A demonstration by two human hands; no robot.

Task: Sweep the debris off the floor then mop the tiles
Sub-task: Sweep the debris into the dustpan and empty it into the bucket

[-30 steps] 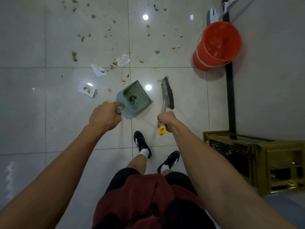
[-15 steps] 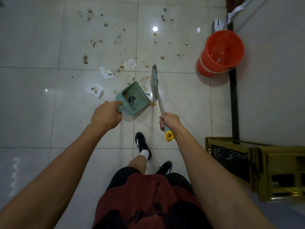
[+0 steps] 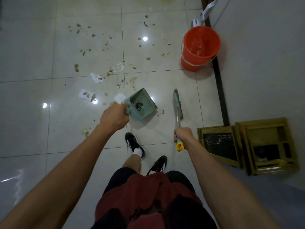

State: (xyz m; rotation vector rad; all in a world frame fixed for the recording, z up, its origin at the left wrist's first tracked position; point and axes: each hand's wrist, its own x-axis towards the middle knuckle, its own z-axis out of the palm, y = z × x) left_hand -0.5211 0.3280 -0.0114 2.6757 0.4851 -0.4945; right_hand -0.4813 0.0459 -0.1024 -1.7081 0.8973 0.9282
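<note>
As swung: brush (image 3: 177, 104) had pulled back right of dustpan (image 3: 141, 104).
Fingers: left hand (image 3: 114, 117) grasped dustpan, right hand (image 3: 182, 135) the brush.
Debris (image 3: 105, 47): mostly unswept beyond dustpan.

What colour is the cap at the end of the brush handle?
Yellow. The cap sticks out just below the right hand in the head view.

I find no readable text, label, brand or number anywhere; white paper scraps (image 3: 96, 78) on floor look blank.

both arms outstretched; left hand (image 3: 114, 117) and right hand (image 3: 182, 135) apparently fisted.
</note>
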